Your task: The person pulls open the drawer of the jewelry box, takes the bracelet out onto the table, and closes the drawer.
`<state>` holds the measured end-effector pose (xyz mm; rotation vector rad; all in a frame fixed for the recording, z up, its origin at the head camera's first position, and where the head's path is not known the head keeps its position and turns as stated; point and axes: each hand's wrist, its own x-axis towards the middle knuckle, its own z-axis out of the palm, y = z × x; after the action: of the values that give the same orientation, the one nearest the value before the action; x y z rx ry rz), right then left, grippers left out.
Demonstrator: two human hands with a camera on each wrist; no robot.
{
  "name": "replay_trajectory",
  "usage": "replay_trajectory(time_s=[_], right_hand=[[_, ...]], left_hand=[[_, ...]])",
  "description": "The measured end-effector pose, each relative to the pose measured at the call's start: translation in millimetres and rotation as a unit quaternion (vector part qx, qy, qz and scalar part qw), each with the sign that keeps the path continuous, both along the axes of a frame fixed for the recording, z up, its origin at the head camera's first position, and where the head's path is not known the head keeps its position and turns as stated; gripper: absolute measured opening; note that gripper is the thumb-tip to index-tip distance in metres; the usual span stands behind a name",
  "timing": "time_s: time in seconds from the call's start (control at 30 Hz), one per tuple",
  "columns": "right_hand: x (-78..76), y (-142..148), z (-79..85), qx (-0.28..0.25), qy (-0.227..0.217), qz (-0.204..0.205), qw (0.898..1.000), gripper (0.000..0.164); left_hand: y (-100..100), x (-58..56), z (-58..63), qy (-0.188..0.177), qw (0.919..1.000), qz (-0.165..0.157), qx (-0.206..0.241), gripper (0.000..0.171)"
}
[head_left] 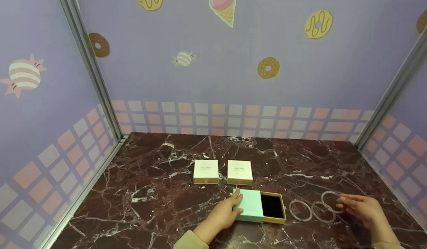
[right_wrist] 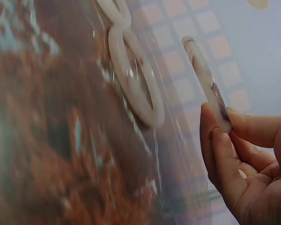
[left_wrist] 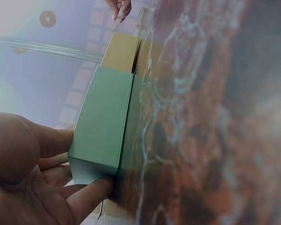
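Observation:
My left hand grips the closed end of a mint-green box sleeve, thumb and fingers on its sides. A yellow drawer with a black lining sticks out of the sleeve on the right. Nothing shows on the visible part of the lining. My right hand pinches a pale bangle with dark streaks between thumb and fingers, raised off the table. Two more pale bangles lie on the table between the drawer and that hand: the left bangle and the right bangle, close together.
Behind the mint box stand two cream boxes with gold bases, the left cream box and the right cream box. The dark red marbled table is enclosed by printed purple panels at the back and both sides.

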<state>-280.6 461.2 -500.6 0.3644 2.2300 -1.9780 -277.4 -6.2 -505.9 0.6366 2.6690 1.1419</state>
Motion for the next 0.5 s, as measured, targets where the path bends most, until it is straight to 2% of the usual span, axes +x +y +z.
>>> replay_trajectory(time_s=[0.2,0.5], right_hand=[[-1.1,17.9,-6.0,-0.035,-0.014,-0.024,0.999,0.022],[-2.9,34.2,-9.9,-0.055,-0.02,-0.044,0.997,0.023]], left_hand=[[0.4,0.6,0.4,0.003,1.0,0.005,0.0,0.057],[-0.3,0.5,0.3,0.003,1.0,0.002,0.004,0.058]])
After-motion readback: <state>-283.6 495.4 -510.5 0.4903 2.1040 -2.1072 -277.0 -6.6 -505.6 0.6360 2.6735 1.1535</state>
